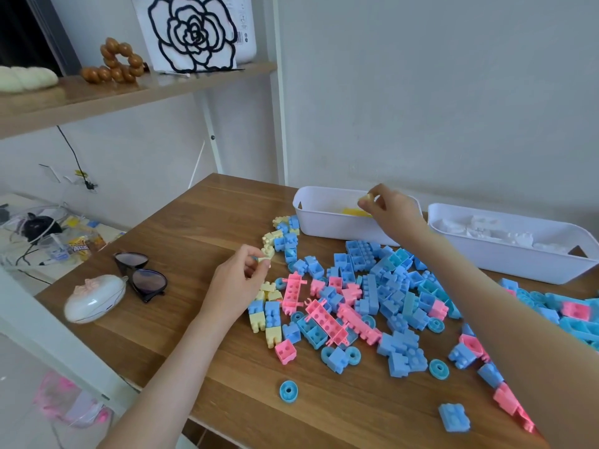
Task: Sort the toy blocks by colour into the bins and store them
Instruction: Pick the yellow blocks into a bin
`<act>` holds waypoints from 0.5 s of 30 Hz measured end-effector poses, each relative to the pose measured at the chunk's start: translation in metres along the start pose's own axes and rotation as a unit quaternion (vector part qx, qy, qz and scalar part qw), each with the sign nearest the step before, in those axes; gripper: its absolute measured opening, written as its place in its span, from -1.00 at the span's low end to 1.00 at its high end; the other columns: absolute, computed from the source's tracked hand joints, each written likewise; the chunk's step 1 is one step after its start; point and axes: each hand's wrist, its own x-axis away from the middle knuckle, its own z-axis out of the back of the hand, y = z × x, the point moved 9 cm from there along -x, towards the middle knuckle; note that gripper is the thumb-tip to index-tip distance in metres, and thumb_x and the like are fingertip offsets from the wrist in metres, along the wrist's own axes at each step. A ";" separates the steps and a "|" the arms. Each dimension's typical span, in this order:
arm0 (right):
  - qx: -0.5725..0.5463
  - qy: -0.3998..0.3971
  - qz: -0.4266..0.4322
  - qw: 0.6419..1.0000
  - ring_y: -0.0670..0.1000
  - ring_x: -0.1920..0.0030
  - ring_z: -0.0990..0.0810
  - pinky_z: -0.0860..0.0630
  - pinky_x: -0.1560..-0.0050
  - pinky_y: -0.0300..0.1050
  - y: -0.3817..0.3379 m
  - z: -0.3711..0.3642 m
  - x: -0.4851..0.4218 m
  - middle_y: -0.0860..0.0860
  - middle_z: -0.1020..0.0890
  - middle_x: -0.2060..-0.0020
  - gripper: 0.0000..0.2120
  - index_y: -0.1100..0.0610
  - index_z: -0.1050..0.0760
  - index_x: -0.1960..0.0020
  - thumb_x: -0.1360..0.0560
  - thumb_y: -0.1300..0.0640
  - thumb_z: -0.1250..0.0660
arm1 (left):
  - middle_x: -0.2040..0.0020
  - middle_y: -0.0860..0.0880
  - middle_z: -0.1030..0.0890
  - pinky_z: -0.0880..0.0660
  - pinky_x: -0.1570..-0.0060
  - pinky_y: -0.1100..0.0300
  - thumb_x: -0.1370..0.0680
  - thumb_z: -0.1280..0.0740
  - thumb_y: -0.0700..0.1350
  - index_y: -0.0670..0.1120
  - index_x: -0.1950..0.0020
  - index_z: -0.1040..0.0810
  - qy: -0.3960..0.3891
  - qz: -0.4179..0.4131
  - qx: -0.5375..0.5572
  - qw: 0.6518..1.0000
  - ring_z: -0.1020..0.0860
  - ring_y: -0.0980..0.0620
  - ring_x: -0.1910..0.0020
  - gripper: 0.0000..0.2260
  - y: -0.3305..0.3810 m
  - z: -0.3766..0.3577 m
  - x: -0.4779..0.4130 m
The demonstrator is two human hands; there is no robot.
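A heap of blue, pink and pale yellow toy blocks (363,296) covers the right half of the wooden table (181,241). My left hand (238,283) pinches a small yellow block (264,259) just above the table at the heap's left edge. My right hand (389,210) holds another yellow block (368,198) over the left white bin (324,222), which has yellow pieces inside. A second white bin (518,254) to the right holds white blocks.
Black sunglasses (141,275) and a white oval case (94,299) lie on the table's left part. A shelf (97,95) with ornaments hangs above left. The table's near edge runs below a lone blue wheel (288,391).
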 end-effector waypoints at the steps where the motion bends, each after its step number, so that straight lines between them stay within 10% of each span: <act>1: -0.002 -0.020 0.005 1.000 0.12 0.05 -0.55 -0.31 0.10 -0.14 -0.003 -0.005 0.002 0.10 -0.61 0.14 -0.72 0.14 -0.42 -0.19 -0.57 0.01 -0.20 | 0.11 0.10 -0.55 -0.42 0.18 0.36 -0.56 -0.30 -0.03 0.00 -0.07 -0.49 0.002 0.002 0.004 1.000 -0.50 0.24 0.13 -0.88 0.000 0.000 0.000; 9: 0.019 -0.062 0.031 0.997 0.16 -0.15 -0.50 -0.37 -0.23 0.17 -0.010 -0.014 0.012 0.11 -0.57 -0.12 -0.55 0.14 -0.16 -0.42 -0.58 0.10 -0.18 | 0.09 0.08 -0.55 -0.37 0.22 0.41 -0.55 -0.32 -0.02 -0.01 -0.09 -0.52 0.043 0.024 0.045 0.998 -0.50 0.20 0.13 -0.85 -0.004 0.013 0.003; 15: 0.084 -0.042 0.070 0.993 0.08 -0.27 -0.37 -0.18 -0.29 0.06 -0.016 0.002 0.036 0.06 -0.48 -0.23 -0.52 0.09 -0.19 -0.42 -0.54 0.14 -0.23 | 0.03 0.07 -0.57 -0.38 0.19 0.43 -0.55 -0.33 -0.04 -0.03 -0.15 -0.52 0.059 0.024 0.067 0.996 -0.50 0.21 0.09 -0.80 -0.001 0.018 0.006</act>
